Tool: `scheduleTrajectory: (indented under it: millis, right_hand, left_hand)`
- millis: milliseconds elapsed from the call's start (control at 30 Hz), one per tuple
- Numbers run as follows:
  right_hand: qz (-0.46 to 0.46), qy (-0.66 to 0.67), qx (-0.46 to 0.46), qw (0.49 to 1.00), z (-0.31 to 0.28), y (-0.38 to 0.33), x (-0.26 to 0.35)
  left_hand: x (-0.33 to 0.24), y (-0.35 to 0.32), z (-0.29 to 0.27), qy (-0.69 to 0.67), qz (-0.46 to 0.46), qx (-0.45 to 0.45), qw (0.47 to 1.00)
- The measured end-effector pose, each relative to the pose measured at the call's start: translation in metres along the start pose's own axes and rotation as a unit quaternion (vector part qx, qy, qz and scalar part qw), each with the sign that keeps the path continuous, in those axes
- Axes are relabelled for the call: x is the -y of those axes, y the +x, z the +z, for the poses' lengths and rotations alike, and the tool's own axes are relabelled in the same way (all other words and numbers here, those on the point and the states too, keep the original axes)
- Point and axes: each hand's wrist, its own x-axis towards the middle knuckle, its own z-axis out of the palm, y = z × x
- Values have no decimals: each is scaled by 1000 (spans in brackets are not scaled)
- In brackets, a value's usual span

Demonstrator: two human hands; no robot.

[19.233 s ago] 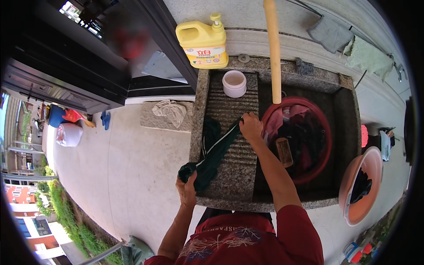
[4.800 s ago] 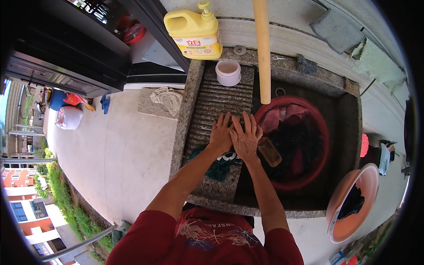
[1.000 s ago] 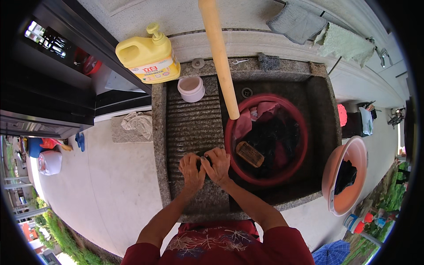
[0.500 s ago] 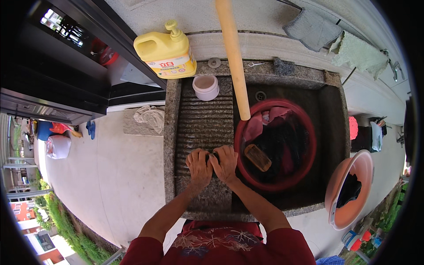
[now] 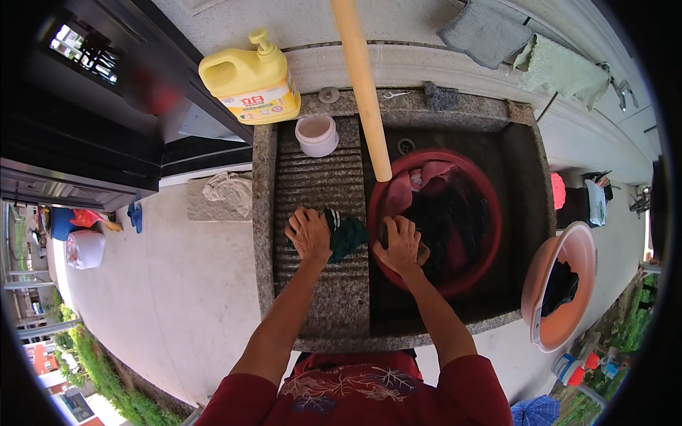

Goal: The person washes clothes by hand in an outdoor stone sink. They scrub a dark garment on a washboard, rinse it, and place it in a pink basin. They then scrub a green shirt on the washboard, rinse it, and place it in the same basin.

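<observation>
A dark green wet cloth (image 5: 347, 236) with a pale striped edge lies bunched on the ridged stone washboard (image 5: 312, 188). My left hand (image 5: 310, 234) is closed over the cloth's left end and presses it on the ridges. Over the near left rim of the red basin (image 5: 490, 259), my right hand (image 5: 401, 243) has its fingers curled round a brown scrubbing brush (image 5: 423, 253), which the hand mostly covers. Dark clothes (image 5: 455, 220) and a pink cloth (image 5: 400, 193) lie wet inside the basin.
A white tub (image 5: 317, 137) stands on the washboard's far end, by a yellow pump jug (image 5: 250, 82). A wooden pole (image 5: 364, 92) slants down to the basin's rim. At the right, an orange basin (image 5: 579, 284) holds a dark garment. The stone sink's rim (image 5: 263, 241) surrounds everything.
My right hand has left the cloth and moved right onto the brush in the red basin. My left hand stays at the cloth, now spread more into view. The whole view has shifted slightly.
</observation>
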Motion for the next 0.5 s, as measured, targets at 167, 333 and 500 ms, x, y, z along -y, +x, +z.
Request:
scheduleTrajectory:
  millis: [167,333,500]
  right_hand:
    - [-22,-113,100,988,2,-39,-53]
    - [82,-186,162,966,-14,-51,-60]
    - [219,-121,29,968,-38,-35,-19]
  left_hand:
    - [-2,11,-10,12,3,129,992]
    - [26,-3,5,-86,20,75,993]
    - [49,-24,-11,-362,67,114,923]
